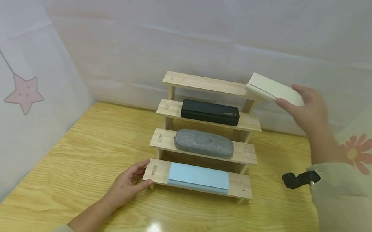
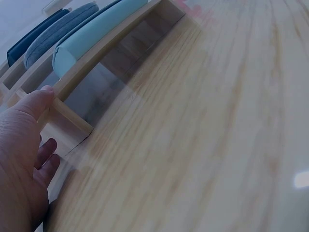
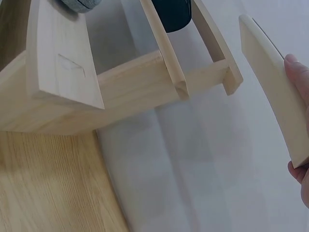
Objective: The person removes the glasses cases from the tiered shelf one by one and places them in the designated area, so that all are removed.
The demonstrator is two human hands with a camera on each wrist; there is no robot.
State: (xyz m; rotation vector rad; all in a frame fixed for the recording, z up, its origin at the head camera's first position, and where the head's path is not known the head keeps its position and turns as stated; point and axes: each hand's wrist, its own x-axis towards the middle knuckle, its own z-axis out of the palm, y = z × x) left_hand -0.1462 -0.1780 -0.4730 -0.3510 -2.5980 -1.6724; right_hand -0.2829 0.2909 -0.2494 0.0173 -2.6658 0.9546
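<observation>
My left hand grips the left end of the lowest step of a wooden tiered display stand. Its thumb lies at the front corner, and the fingers reach round the side in the left wrist view. Up at the right, my right hand holds a cream-white glasses case between thumb and fingers. The case hangs tilted by the right end of the top step; the right wrist view shows a gap between case and stand. A black glasses case, a grey fabric one and a light blue one rest on the lower steps.
The stand is on a yellow wood-grain table. Pale cloth hangs behind and at both sides, with a pink star on the left and flowers on the right. A black strap sticks out from the right sleeve.
</observation>
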